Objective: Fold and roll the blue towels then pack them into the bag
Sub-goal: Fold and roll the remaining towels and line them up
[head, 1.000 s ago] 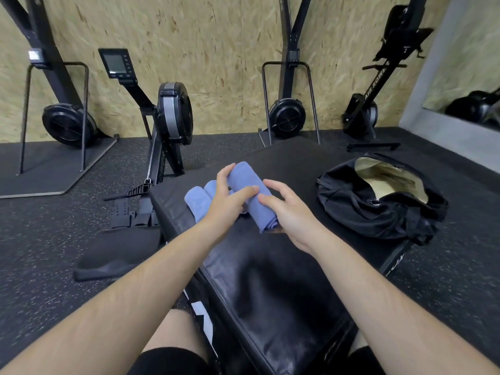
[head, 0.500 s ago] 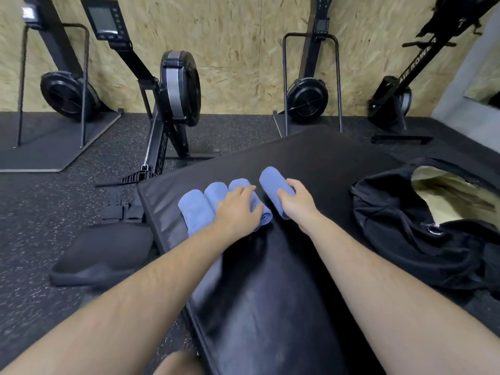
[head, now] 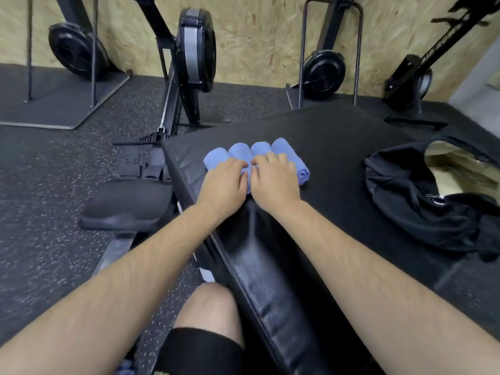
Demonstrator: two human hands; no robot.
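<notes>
Several rolled blue towels [head: 238, 152] lie side by side in a row on the black padded box [head: 338, 142]. My left hand [head: 223, 182] lies over the left rolls with its fingers curled down onto them. My right hand [head: 274, 180] covers the right rolls the same way, and its thumb side touches the left hand. The rightmost roll [head: 299, 165] sticks out past my right hand. The black bag [head: 405, 190] lies open on the box to the right, showing its beige lining, about a hand's width from the towels.
A rowing machine [head: 189, 58] stands left of the box, its seat [head: 127, 209] close to the box's edge. More black machines [head: 323, 71] line the wooden wall. My knee [head: 205, 307] is against the box's near side.
My right hand set the roll it held down at the right end of the row. Both hands now sit together on top of the rolls.
</notes>
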